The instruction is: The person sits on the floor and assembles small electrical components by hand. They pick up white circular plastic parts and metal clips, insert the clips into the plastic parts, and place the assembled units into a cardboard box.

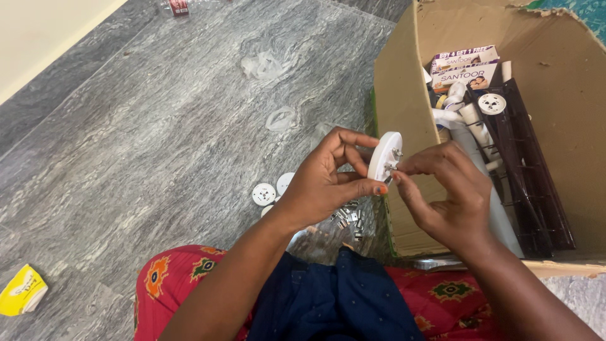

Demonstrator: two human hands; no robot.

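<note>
My left hand (325, 180) grips a round white plastic disc (382, 155) by its rim, held on edge in front of me. Small metal pins stick out of the disc's right face. My right hand (445, 192) pinches one of these small metal pieces (394, 165) against the disc with thumb and forefinger. Below the hands, a pile of small metal parts (346, 218) lies in a clear plastic bag on the floor. Two more white discs (264, 194) lie on the floor left of the pile.
An open cardboard box (398, 95) stands at right, holding white plastic pipes (470, 123), dark brown rods, a white disc (492, 103) and small printed cartons. Clear plastic wrappers (265, 64) lie on the grey stone floor. A yellow packet (22, 290) lies at lower left.
</note>
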